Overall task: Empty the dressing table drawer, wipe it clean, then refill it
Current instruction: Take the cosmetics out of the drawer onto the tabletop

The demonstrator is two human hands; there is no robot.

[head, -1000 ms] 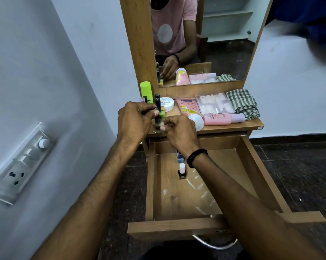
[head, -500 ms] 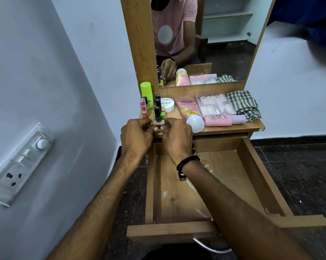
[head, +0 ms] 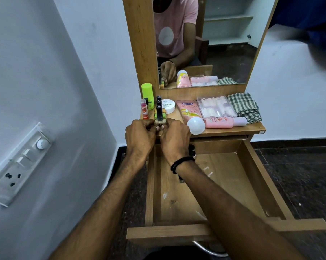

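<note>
Wooden and nearly bare, the drawer [head: 259, 177] stands pulled far out toward us, below the mirror [head: 224, 44]. We judge the emptying to be almost finished. Its contents appear to be lined up on the tabletop [head: 233, 130] directly under the mirror: a green bottle [head: 147, 94] below the mirror's left corner, then a white jar [head: 168, 106], a pink tube [head: 189, 111], a clear box [head: 216, 106] and a pink bottle [head: 220, 122] running toward its right corner. Something small and dark shows in the drawer beside our right wrist, but the forearm covers most of it and we cannot tell what it is. Pale smears mark the drawer floor, so we take the wiping as not yet begun. The checked cloth [head: 245, 106] lies bunched below the mirror's right corner, and the refilling comes after that. Our left hand [head: 139, 136] and right hand [head: 175, 137] meet knuckle to knuckle below the mirror's left corner, backs up and wrists low over the drawer. Their fingers curl inward and pinch the glass foot of a black-capped nail polish bottle [head: 160, 114], which stands upright at the tabletop's near edge. The knuckles hide exactly how the fingertips sit.
</note>
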